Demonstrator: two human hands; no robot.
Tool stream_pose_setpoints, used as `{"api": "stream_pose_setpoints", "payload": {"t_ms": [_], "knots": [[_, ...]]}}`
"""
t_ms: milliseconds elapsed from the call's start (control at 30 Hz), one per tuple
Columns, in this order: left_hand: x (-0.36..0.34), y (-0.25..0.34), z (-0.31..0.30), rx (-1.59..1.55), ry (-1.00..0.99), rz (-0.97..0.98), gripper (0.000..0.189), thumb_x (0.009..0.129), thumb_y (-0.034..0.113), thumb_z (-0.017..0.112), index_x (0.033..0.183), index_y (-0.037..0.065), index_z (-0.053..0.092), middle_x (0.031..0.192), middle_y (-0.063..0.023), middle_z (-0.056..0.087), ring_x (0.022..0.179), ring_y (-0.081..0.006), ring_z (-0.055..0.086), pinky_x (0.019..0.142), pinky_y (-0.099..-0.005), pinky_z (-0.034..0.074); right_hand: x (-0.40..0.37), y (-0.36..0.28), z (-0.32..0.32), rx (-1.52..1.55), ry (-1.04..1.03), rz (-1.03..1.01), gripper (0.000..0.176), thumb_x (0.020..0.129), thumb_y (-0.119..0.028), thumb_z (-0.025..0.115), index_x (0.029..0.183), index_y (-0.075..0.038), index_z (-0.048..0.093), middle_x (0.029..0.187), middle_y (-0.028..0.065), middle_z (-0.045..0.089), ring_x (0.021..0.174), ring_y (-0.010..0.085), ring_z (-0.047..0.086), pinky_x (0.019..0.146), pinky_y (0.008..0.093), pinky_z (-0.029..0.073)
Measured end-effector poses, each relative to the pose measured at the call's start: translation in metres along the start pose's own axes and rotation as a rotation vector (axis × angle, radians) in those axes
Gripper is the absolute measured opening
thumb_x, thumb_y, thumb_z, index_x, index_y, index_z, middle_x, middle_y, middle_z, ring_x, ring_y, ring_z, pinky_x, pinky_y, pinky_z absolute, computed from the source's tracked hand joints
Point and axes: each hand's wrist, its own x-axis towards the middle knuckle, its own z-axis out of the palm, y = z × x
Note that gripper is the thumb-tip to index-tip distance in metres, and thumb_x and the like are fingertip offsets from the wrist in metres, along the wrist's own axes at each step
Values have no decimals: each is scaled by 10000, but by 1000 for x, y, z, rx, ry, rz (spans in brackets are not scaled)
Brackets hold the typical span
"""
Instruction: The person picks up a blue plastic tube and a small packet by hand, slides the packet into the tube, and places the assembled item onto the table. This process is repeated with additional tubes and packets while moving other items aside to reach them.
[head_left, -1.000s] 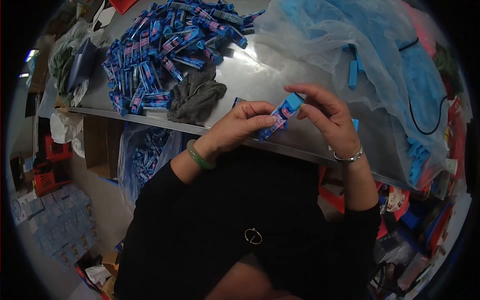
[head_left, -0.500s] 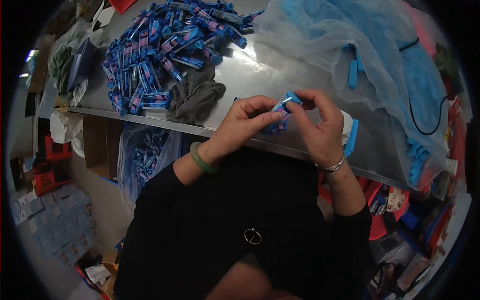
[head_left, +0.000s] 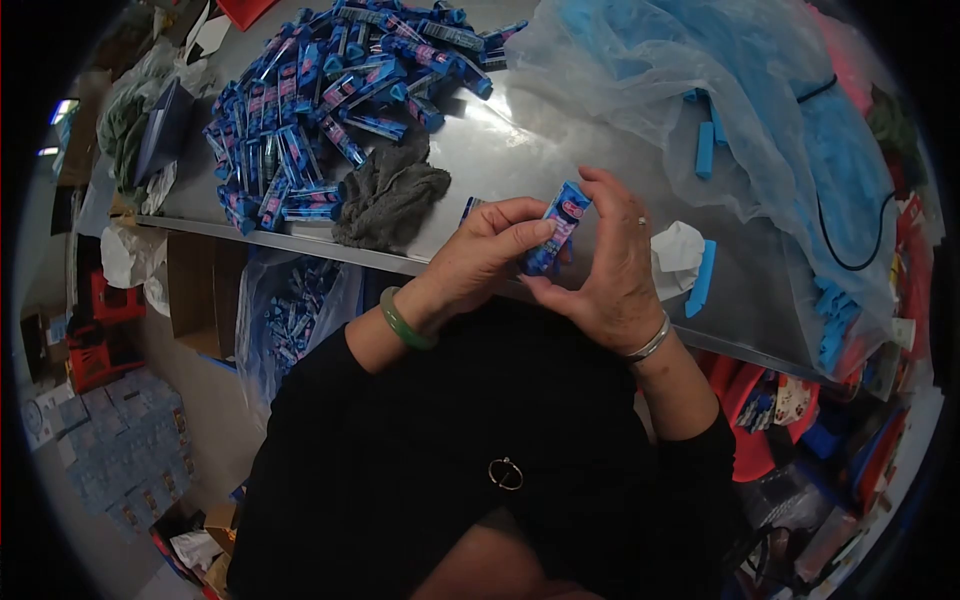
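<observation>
A small blue box-like packet (head_left: 562, 222) with pink print is pinched between the thumb and fingers of my left hand (head_left: 470, 250), held slanting upward near the table's front edge. My right hand (head_left: 622, 275) curves around the packet's right side, its thumb and fingers spread apart, the fingertips by the packet's top end and the thumb near its bottom. Part of another dark blue packet (head_left: 470, 207) shows behind my left fingers. To the right of my right hand lie a crumpled white tissue (head_left: 678, 258) and a bright blue stick (head_left: 703, 282).
A heap of blue and pink packets (head_left: 300, 100) covers the metal table's (head_left: 500, 145) left side, with a grey cloth (head_left: 390, 195) before it. A clear plastic bag (head_left: 620, 105) with blue contents spreads at right. Below the edge hangs another packet-filled bag (head_left: 295, 320).
My right fingers have come off the packet's top end and spread apart, with the hand lower. The packet has turned so its printed face shows, still in my left hand.
</observation>
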Motion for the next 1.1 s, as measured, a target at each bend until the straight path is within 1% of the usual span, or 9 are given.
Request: {"api": "stream_pose_setpoints", "payload": {"t_ms": [400, 533, 600, 733, 867, 933, 1000, 1067, 1100], "knots": [[2, 5, -3, 64, -13, 27, 259, 947, 183, 601, 1128, -1, 612, 907, -51, 675, 839, -112, 655, 766, -242, 534, 1, 8, -7, 109, -25, 24, 1020, 555, -232, 893, 1368, -21, 315, 1355, 185, 415, 1222, 339, 448, 1034, 412, 368], [6, 22, -13, 169, 11, 110, 252, 926, 163, 631, 1120, 1, 625, 927, -35, 675, 837, -86, 632, 758, -236, 516, 7, 36, -36, 80, -13, 226, 878, 671, -241, 844, 1370, -18, 362, 1336, 165, 467, 1185, 306, 495, 1005, 396, 408], [8, 48, -26, 670, 78, 291, 247, 888, 146, 678, 1093, 11, 647, 947, -26, 668, 840, -75, 592, 736, -241, 491, 6, 73, -43, -52, 16, 392, 648, 802, -221, 740, 1325, 7, 431, 1304, 175, 505, 1160, 308, 518, 974, 396, 429], [11, 136, -63, 1456, 403, 911, 249, 818, 171, 732, 1035, 65, 671, 873, -65, 646, 810, -181, 592, 705, -282, 481, -9, 185, -55, -429, -7, 306, 431, 908, -222, 604, 1240, 42, 525, 1174, 237, 591, 1047, 371, 585, 905, 423, 457], [10, 225, -121, 1887, 802, 1091, 307, 791, 257, 750, 1025, 74, 671, 864, -111, 662, 824, -274, 618, 731, -372, 492, -4, 215, -56, -548, -3, 382, 413, 924, -228, 573, 1225, 52, 537, 1102, 279, 614, 998, 417, 590, 885, 447, 461], [-2, 246, -111, 2208, 1061, 793, 369, 814, 284, 740, 1115, 88, 651, 846, -83, 648, 832, -252, 628, 784, -358, 494, -2, 231, -54, -677, -40, 358, 322, 952, -257, 509, 1001, 44, 613, 963, 275, 630, 905, 441, 597, 797, 501, 470], [1, 259, -154, 2289, 1035, 1032, 324, 790, 276, 745, 1028, 71, 664, 906, -120, 661, 853, -304, 616, 745, -401, 486, 2, 233, -55, -630, 10, 432, 309, 945, -251, 513, 905, 41, 606, 942, 270, 634, 892, 440, 594, 782, 507, 468], [4, 245, -137, 2275, 1008, 1272, 301, 784, 237, 753, 1011, 66, 657, 915, -108, 647, 866, -295, 609, 737, -395, 475, 0, 257, -58, -701, -45, 285, 299, 924, -239, 532, 983, 43, 611, 995, 277, 629, 935, 453, 583, 818, 496, 473], [8, 227, -124, 2252, 975, 1284, 301, 784, 237, 753, 1011, 66, 657, 915, -108, 647, 866, -295, 609, 737, -395, 475, 5, 255, -60, -608, 85, 302, 295, 915, -233, 539, 1018, 33, 616, 1013, 276, 628, 956, 455, 580, 836, 488, 475]]}}
